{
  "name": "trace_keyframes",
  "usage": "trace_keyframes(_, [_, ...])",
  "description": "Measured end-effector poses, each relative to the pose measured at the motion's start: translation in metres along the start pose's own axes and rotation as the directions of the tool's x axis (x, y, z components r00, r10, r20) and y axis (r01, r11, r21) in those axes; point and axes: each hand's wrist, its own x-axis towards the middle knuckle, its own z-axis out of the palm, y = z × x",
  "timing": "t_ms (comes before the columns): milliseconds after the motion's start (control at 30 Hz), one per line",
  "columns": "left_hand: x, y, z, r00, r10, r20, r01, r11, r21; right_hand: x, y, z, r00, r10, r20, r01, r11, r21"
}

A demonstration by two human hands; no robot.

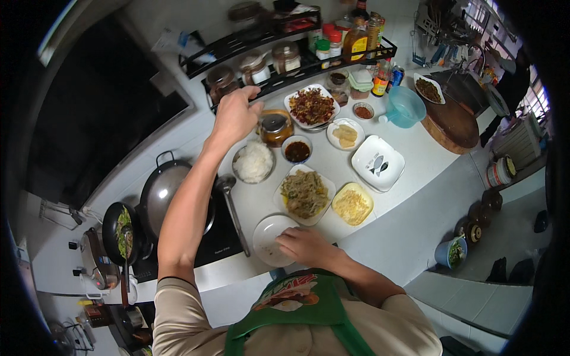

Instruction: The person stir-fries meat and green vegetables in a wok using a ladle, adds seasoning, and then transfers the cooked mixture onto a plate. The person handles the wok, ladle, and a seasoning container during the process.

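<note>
My left hand (236, 115) is stretched out over the counter beside the lower shelf of a black spice rack, close to a brown-lidded glass jar (221, 82). Its thumb and forefinger are apart, with nothing visible between them. Below that hand stand a glass pot of amber liquid (277, 129) and a bowl of white rice (254, 162). My right hand (309, 246) is over the right side of a round white plate (269, 238) with a few dark specks on it. Its fingers are bent inward, and their undersides are hidden, so I cannot tell whether they grip anything.
Around the plate are a dish of shredded food (305, 193), a yellow bowl (353, 204), dark sauce (297, 151) and a square white dish (378, 162). A lidded wok (164, 191), ladle (231, 209) and frying pan (122, 233) are at left. A person (512, 75) stands far right.
</note>
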Motion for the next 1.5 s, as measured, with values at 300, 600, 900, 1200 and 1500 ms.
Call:
trace_keyframes(300, [0.127, 0.012, 0.079, 0.817, -0.57, 0.085, 0.551, 0.729, -0.407, -0.069, 0.066, -0.09, 0.976, 0.18, -0.126, -0.173, 0.983, 0.058])
trace_keyframes(600, [0.178, -0.018, 0.101, 0.67, -0.663, 0.334, 0.545, 0.134, -0.828, -0.105, 0.097, -0.093, 0.964, 0.267, -0.002, -0.266, 0.96, 0.093])
trace_keyframes(900, [0.153, 0.022, 0.058, 0.727, -0.498, 0.474, 0.552, 0.012, -0.834, -0.104, 0.1, -0.091, 0.982, 0.185, 0.037, -0.188, 0.971, 0.148])
trace_keyframes(1200, [-0.009, 0.029, 0.022, 0.803, -0.338, 0.491, 0.541, 0.067, -0.838, -0.088, 0.067, -0.08, 0.997, 0.071, 0.006, -0.071, 0.989, 0.128])
trace_keyframes(1500, [-0.311, 0.047, -0.079, 0.808, -0.539, 0.239, 0.402, 0.207, -0.892, -0.053, -0.012, -0.023, 0.995, 0.043, 0.085, -0.053, 0.992, 0.112])
